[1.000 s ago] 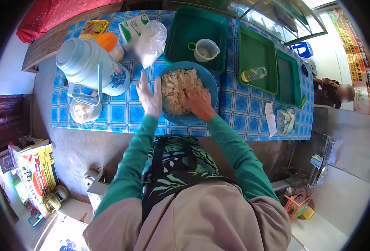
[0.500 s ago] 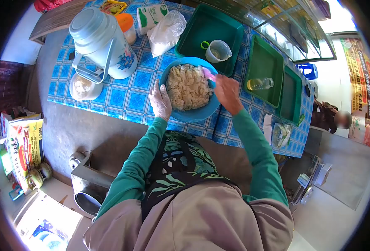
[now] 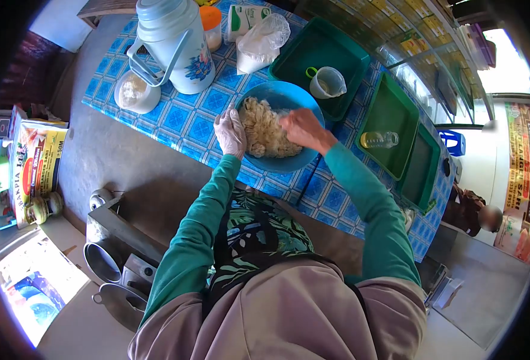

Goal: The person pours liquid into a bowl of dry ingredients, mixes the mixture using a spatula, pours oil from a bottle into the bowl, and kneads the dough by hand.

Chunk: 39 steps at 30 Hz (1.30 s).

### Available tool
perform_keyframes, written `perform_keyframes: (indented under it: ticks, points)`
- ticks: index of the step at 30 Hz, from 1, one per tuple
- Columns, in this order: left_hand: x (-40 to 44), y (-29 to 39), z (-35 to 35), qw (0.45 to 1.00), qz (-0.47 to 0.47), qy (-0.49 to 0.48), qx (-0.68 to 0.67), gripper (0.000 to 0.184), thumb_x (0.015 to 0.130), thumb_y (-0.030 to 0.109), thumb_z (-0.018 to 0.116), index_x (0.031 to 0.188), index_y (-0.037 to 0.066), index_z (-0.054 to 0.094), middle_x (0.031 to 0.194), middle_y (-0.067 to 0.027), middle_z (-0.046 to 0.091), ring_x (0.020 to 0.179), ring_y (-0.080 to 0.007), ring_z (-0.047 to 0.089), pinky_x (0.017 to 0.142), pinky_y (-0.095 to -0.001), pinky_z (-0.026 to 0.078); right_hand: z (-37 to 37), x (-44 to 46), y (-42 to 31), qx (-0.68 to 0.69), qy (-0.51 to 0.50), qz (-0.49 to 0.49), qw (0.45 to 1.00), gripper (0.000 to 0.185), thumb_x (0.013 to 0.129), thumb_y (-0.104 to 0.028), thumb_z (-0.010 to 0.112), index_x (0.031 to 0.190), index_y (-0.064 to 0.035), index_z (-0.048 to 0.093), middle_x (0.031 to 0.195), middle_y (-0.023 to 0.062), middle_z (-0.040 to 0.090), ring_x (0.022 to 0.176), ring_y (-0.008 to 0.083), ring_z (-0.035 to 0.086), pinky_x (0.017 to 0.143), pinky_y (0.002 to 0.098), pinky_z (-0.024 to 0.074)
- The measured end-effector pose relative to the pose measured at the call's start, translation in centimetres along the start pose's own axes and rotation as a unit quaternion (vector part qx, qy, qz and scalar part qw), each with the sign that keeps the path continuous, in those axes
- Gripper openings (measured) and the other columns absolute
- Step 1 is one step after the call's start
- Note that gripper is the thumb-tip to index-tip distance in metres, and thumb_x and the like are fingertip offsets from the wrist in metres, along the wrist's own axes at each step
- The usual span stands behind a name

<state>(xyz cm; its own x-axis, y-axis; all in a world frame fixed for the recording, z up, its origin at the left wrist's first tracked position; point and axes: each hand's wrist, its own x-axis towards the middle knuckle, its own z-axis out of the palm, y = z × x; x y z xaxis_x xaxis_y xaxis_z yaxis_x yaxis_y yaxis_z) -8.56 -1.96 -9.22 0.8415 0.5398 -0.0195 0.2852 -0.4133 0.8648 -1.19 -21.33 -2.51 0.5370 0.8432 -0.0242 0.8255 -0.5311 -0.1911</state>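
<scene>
Bowl: near edge of the table, presumably for easy reach; crumbly pale mixture inside.
Left hand: gloved, at the bowl's left rim, apparently gripping it, likely against sliding.
Right hand: over the mixture, blurred, seemingly curled; cannot tell whether holding anything.
Measuring jug: in the dark green tray, just beyond the bowl, perhaps to contain spills.
Flask: upright, left of the bowl, apparently aside for elbow room.

At upper centre I see the gloved left hand by the blue bowl, the right hand curled over crumbly dough; upper left, a flask.
</scene>
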Motion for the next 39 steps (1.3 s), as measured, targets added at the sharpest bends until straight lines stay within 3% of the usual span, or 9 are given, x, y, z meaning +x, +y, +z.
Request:
perform_keyframes:
  ticks: [3,13,17,22,24,27,30,35,39]
  points:
    - [-0.3,-0.2,0.1,0.999,0.035,0.027,0.014,0.042,0.101,0.032,0.038,0.128,0.006,0.058,0.110,-0.0239,0.062,0.112,-0.0383,0.050,0.099,-0.0436,0.037,-1.9,-4.0,-2.0,-0.007,0.017,-0.006,1.000,0.002,0.069,-0.005,0.058,0.068,-0.0058,0.059,0.062,0.0110,0.057,0.062,0.0327,0.060,0.054,0.0455,0.0449]
    - [-0.7,0.2,0.3,0.999,-0.004,0.033,0.011,0.037,0.100,0.030,0.041,0.123,0.008,0.061,0.115,-0.0171,0.065,0.119,-0.0420,0.046,0.104,-0.0472,0.034,1.7,-6.5,-6.0,-0.007,0.183,0.400,0.898,0.035,0.069,0.000,0.064,0.101,-0.0004,0.052,0.087,0.0170,0.060,0.080,0.0373,0.062,0.063,0.0454,0.0495]
    - [-0.5,0.2,0.3,0.999,0.024,0.031,0.010,0.036,0.100,0.028,0.043,0.123,0.007,0.061,0.114,-0.0180,0.064,0.118,-0.0426,0.046,0.103,-0.0465,0.035,4.4,-2.1,-4.3,0.020,0.211,0.412,0.886,0.034,0.069,0.000,0.064,0.101,0.0000,0.053,0.085,0.0171,0.060,0.079,0.0377,0.061,0.065,0.0464,0.0498]
    - [-0.5,0.4,0.0,0.999,0.030,0.020,0.000,0.037,0.100,0.026,0.043,0.124,0.004,0.059,0.115,-0.0202,0.063,0.118,-0.0418,0.045,0.101,-0.0463,0.037,4.4,-1.3,-0.9,0.071,0.256,0.178,0.947,0.039,0.070,-0.001,0.063,0.108,-0.0052,0.054,0.091,0.0172,0.064,0.085,0.0377,0.063,0.068,0.0462,0.0507]
    - [-0.5,-0.3,0.3,0.999,0.035,0.020,0.005,0.036,0.099,0.025,0.044,0.125,0.005,0.059,0.115,-0.0197,0.063,0.118,-0.0414,0.045,0.101,-0.0462,0.036,3.0,-2.9,-1.9,0.105,0.250,0.196,0.942,0.046,0.068,0.001,0.063,0.113,-0.0080,0.056,0.097,0.0156,0.065,0.089,0.0370,0.063,0.070,0.0453,0.0512]
    - [-0.6,-0.1,0.2,0.999,0.026,0.021,-0.012,0.033,0.099,0.023,0.047,0.127,0.010,0.058,0.114,-0.0237,0.060,0.120,-0.0405,0.044,0.100,-0.0464,0.037,2.7,-3.5,-3.7,0.052,0.276,0.406,0.869,0.041,0.070,0.008,0.058,0.108,-0.0086,0.060,0.095,0.0170,0.065,0.082,0.0386,0.063,0.068,0.0463,0.0498]
    - [-0.4,-0.2,-0.2,0.998,0.064,0.001,0.018,0.034,0.099,0.024,0.046,0.128,0.011,0.058,0.116,-0.0259,0.058,0.121,-0.0406,0.044,0.099,-0.0465,0.038,3.5,-0.8,-3.4,0.063,0.277,0.287,0.915,0.047,0.065,0.007,0.063,0.110,-0.0076,0.059,0.101,0.0161,0.064,0.085,0.0379,0.063,0.069,0.0460,0.0506]
    - [-0.2,-0.3,-0.1,1.000,0.022,-0.007,0.002,0.034,0.099,0.024,0.046,0.129,0.011,0.057,0.120,-0.0265,0.055,0.122,-0.0405,0.043,0.100,-0.0460,0.038,-2.0,-0.9,0.1,0.122,0.143,0.218,0.958,0.015,0.072,-0.004,0.056,0.082,-0.0131,0.063,0.070,0.0112,0.062,0.067,0.0338,0.062,0.057,0.0465,0.0475]
    - [-0.3,0.1,-0.2,1.000,0.004,-0.013,-0.021,0.035,0.100,0.026,0.045,0.129,0.012,0.057,0.122,-0.0274,0.053,0.123,-0.0400,0.043,0.101,-0.0459,0.037,-6.7,-0.4,2.5,-0.083,0.022,0.253,0.964,0.010,0.071,-0.004,0.056,0.074,-0.0099,0.063,0.069,0.0133,0.063,0.066,0.0360,0.063,0.056,0.0457,0.0485]
